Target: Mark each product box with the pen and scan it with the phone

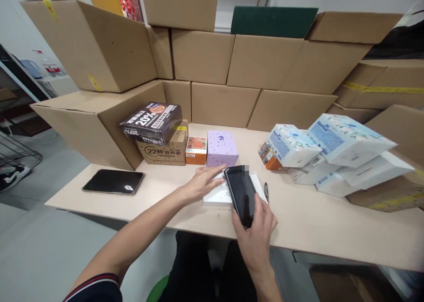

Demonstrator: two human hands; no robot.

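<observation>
A black handheld device (241,196) like a thick phone, its dark screen facing up, is gripped by the lower end in my right hand (256,220). It is tilted above a flat white box (217,198) and covers part of it. My left hand (203,183) lies over the left side of that box, fingers stretched out, the fingertips close to the device's upper edge. Whether they touch the device I cannot tell. Just right of the box lies a dark marker-like pen (266,191). Behind the hands stands a purple box (221,149) with small dark dots.
A black phone (113,181) lies at the table's left. Behind it, a dark printed box (152,121) sits on a brown carton (162,153), beside an orange box (196,151). Tissue packs (349,138) are piled at the right. Stacked cardboard boxes (225,105) wall the back.
</observation>
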